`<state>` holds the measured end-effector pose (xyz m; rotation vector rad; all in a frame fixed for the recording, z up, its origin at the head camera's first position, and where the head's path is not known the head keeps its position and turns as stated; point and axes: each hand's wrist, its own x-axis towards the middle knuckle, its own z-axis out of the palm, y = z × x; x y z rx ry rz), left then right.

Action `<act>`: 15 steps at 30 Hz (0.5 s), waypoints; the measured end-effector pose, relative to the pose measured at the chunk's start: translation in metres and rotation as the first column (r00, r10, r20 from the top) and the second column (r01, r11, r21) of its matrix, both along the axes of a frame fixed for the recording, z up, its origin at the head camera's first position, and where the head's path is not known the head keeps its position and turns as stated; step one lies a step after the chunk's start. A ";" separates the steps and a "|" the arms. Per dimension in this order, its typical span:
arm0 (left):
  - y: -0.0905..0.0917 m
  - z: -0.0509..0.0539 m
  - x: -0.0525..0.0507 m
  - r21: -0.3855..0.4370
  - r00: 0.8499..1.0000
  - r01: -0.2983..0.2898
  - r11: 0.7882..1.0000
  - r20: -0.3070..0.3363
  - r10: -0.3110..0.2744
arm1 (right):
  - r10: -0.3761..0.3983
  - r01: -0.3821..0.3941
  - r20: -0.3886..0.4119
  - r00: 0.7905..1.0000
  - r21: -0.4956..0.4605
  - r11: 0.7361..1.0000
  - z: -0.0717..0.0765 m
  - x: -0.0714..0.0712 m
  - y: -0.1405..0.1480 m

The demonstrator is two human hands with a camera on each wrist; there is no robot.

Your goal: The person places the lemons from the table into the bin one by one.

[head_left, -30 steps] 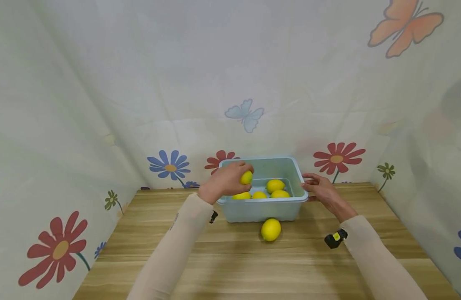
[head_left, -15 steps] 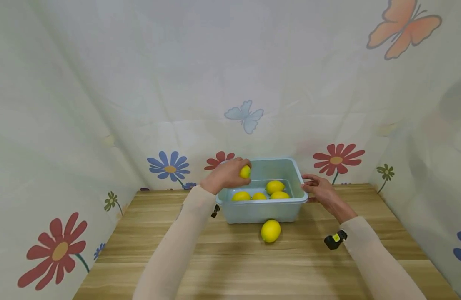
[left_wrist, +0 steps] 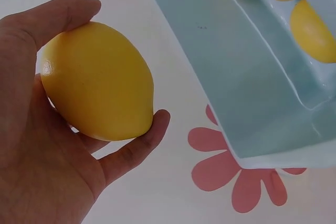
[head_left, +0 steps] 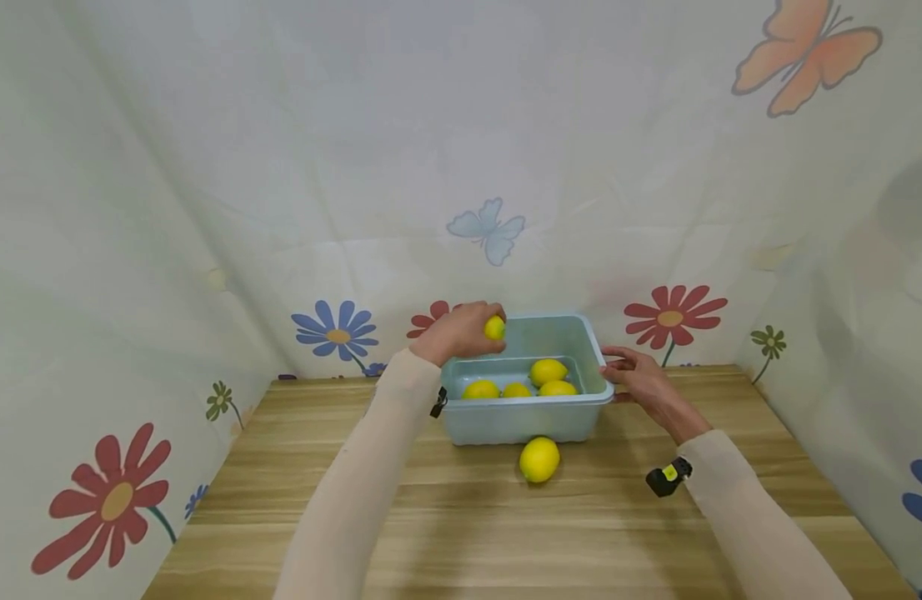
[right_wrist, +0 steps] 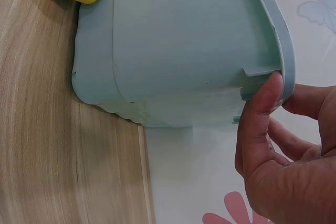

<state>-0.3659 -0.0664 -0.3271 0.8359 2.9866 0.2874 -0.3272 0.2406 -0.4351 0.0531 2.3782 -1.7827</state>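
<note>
My left hand (head_left: 464, 331) holds a yellow lemon (head_left: 494, 327) over the left part of a pale blue plastic bin (head_left: 524, 423). In the left wrist view the thumb and fingers curl round this lemon (left_wrist: 100, 82), apart from the bin's wall. Several more lemons (head_left: 548, 372) lie on the bin's floor, partly hidden by its front rim. At the bin's right end, my right hand (head_left: 644, 387) pinches the rim, with thumb and fingers on either side of it in the right wrist view. One lemon (head_left: 539, 460) sits on the table just in front of the bin.
The wood-grain table (head_left: 461, 517) ends at a pale curtain (head_left: 356, 167) printed with flowers and butterflies, which encloses the back and both sides. The bin stands near the table's back edge.
My left hand has risen a little with the lemon, away from those on the bin's floor. My right hand stays at the rim, and the bin has hardly moved.
</note>
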 end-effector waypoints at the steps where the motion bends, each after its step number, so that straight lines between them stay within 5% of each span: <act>1: 0.000 -0.001 -0.002 0.002 1.000 0.000 1.000 0.004 0.000 | 0.001 -0.001 0.002 1.000 -0.004 1.000 0.000 0.000 0.000; 15: -0.007 -0.017 -0.022 0.007 0.997 -0.061 0.998 0.053 0.061 | 0.009 -0.009 0.000 1.000 -0.001 1.000 -0.001 -0.002 0.002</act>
